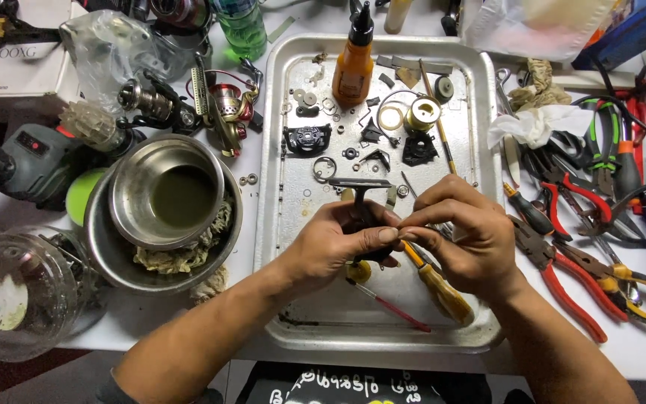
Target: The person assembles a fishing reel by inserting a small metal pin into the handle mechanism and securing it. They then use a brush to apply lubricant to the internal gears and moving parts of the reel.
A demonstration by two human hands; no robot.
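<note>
At the left edge of the tabletop (641, 352) a clear plastic jar (16, 292) lies on its side, with a dark green power tool (35, 161) behind it. Next come two nested steel bowls (166, 206); the inner one holds murky liquid, and a dirty rag (185, 254) is bunched between them. Behind the bowls, toward the far edge, a spinning reel (222, 105) lies beside a green bottle (242, 26).

The metal tray (383, 337) sits in the middle of the tabletop. At its far end stands an orange oil bottle (354, 63) with a black nozzle, and small reel parts lie scattered below it: a black gear housing (307, 138), a brass spool piece (422, 114), rings and washers.

My left hand (334, 243) is over the middle of the tray, closed around a black T-shaped reel body (362, 196), whose crossbar sticks up above my fingers. My right hand (461, 232) meets it just beside the thumb, fingertips pinched tight on something too small for me to make out. Under my hands, on the tray, lie a thin red-handled tool (390, 305) and a yellow-handled screwdriver (446, 294).

Right of the tray, toward the right edge of the tabletop, red-handled pliers (573, 280) and other pliers lie in a heap, with a crumpled white tissue (536, 123) behind them.
</note>
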